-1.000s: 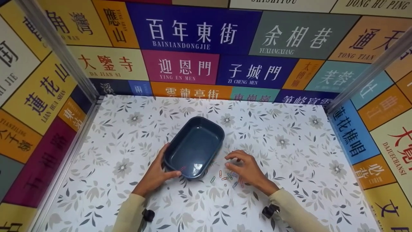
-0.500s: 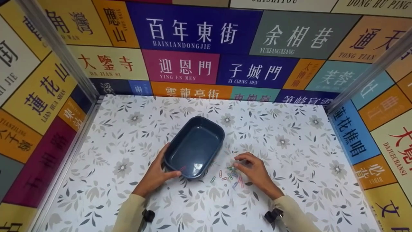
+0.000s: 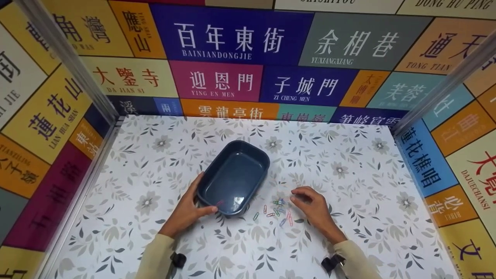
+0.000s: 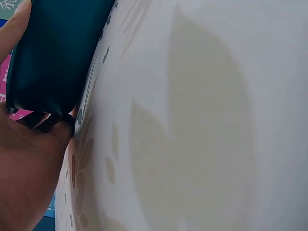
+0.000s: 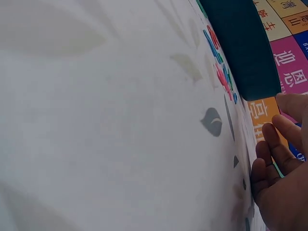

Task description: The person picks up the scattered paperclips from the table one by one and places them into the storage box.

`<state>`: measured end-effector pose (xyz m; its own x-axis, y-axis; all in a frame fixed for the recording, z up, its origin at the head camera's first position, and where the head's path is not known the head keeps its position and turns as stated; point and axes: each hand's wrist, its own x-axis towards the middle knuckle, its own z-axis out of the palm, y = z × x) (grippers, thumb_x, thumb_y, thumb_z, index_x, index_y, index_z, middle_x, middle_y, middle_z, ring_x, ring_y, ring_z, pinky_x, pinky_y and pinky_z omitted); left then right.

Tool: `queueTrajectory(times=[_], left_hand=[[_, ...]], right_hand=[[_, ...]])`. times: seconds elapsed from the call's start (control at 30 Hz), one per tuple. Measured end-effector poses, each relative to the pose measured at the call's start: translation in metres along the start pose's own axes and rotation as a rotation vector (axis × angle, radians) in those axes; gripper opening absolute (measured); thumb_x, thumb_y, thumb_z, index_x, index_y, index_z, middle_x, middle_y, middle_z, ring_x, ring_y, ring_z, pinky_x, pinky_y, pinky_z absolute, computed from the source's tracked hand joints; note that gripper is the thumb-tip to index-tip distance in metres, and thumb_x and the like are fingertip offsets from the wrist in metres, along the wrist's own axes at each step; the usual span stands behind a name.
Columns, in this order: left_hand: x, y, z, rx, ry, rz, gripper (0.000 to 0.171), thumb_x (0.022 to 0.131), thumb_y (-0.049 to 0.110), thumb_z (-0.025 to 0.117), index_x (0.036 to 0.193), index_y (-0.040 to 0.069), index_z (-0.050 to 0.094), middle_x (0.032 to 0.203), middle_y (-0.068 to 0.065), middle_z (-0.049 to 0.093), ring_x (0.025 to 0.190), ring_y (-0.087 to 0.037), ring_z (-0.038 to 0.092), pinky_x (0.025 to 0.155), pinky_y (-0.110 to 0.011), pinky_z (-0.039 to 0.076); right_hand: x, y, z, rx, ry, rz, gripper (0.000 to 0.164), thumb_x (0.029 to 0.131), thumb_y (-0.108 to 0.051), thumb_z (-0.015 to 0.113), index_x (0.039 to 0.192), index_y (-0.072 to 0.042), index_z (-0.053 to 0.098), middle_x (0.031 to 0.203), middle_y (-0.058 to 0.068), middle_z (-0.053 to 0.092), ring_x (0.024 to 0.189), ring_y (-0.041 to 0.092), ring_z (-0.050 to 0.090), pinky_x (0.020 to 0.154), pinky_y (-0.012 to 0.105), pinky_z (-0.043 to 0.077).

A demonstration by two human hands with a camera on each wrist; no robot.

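A dark blue rectangular dish (image 3: 232,174) stands tilted on the table in the head view. My left hand (image 3: 186,211) grips its near left side, thumb over the rim and fingers along the outer wall. In the left wrist view that hand (image 4: 31,154) is at the dish's end (image 4: 53,57). One red paper clip (image 3: 220,202) lies inside the dish. Right of it, several coloured paper clips (image 3: 282,222) lie scattered on the table. My right hand (image 3: 314,207) is just right of them, thumb and forefinger apart. Loosely bent fingers (image 5: 274,147) with nothing between them show in the right wrist view.
A white cloth with grey leaves and flowers (image 3: 339,170) covers the table. Coloured panels with printed characters (image 3: 232,35) wall in the back and both sides. Metal posts (image 3: 438,93) stand at the corners.
My right hand has drawn back to the right, away from the dish, uncovering more of the paper clips. The left hand and the dish have stayed where they were.
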<state>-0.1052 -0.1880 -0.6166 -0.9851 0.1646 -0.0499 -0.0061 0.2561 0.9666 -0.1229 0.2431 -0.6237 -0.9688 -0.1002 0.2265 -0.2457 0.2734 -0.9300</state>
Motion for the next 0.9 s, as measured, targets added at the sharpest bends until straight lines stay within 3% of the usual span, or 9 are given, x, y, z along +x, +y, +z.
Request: queueTrajectory(times=[0.13, 0.37, 0.53, 0.7, 0.9], left_hand=[[-0.001, 0.0, -0.001, -0.014, -0.003, 0.001, 0.126, 0.083, 0.019, 0.1, 0.179, 0.021, 0.018, 0.183, -0.005, 0.02, 0.168, -0.028, 0.019, 0.135, -0.048, 0.018], [0.0, 0.001, -0.001, -0.012, -0.015, -0.001, 0.125, 0.084, 0.017, 0.099, 0.179, 0.02, 0.018, 0.183, -0.005, 0.02, 0.168, -0.028, 0.02, 0.134, -0.046, 0.021], [0.0, 0.0, -0.001, -0.012, -0.015, 0.016, 0.126, 0.083, 0.02, 0.1, 0.179, 0.019, 0.018, 0.183, -0.006, 0.021, 0.167, -0.029, 0.022, 0.134, -0.047, 0.022], [0.001, -0.001, -0.001, -0.019, -0.017, 0.03, 0.127, 0.082, 0.023, 0.101, 0.179, 0.019, 0.018, 0.183, -0.006, 0.022, 0.166, -0.029, 0.024, 0.133, -0.045, 0.023], [0.001, -0.001, -0.001, -0.005, -0.011, 0.031, 0.127, 0.082, 0.023, 0.101, 0.178, 0.018, 0.019, 0.183, -0.007, 0.022, 0.167, -0.03, 0.024, 0.134, -0.046, 0.021]], right_hand=[[-0.001, 0.001, 0.001, -0.011, 0.021, 0.007, 0.018, 0.094, 0.002, 0.084, 0.112, -0.001, 0.084, 0.116, 0.014, 0.076, 0.104, 0.026, 0.07, 0.09, 0.019, 0.053], [-0.006, -0.025, 0.009, -0.055, 0.057, -0.045, 0.017, 0.091, 0.013, 0.081, 0.108, 0.011, 0.08, 0.113, 0.024, 0.075, 0.101, 0.04, 0.068, 0.089, 0.025, 0.055], [-0.007, -0.005, 0.012, -0.111, 0.059, -0.13, 0.018, 0.087, 0.014, 0.084, 0.103, 0.006, 0.082, 0.11, 0.023, 0.075, 0.103, 0.038, 0.067, 0.09, 0.017, 0.053], [-0.007, 0.014, 0.012, -0.172, 0.007, -0.256, 0.023, 0.085, 0.013, 0.088, 0.103, -0.001, 0.084, 0.112, 0.016, 0.073, 0.108, 0.033, 0.064, 0.097, 0.009, 0.049], [-0.004, 0.018, 0.014, -0.244, -0.048, -0.41, 0.023, 0.084, 0.009, 0.09, 0.102, -0.004, 0.084, 0.111, 0.013, 0.072, 0.104, 0.032, 0.063, 0.097, 0.022, 0.048]])
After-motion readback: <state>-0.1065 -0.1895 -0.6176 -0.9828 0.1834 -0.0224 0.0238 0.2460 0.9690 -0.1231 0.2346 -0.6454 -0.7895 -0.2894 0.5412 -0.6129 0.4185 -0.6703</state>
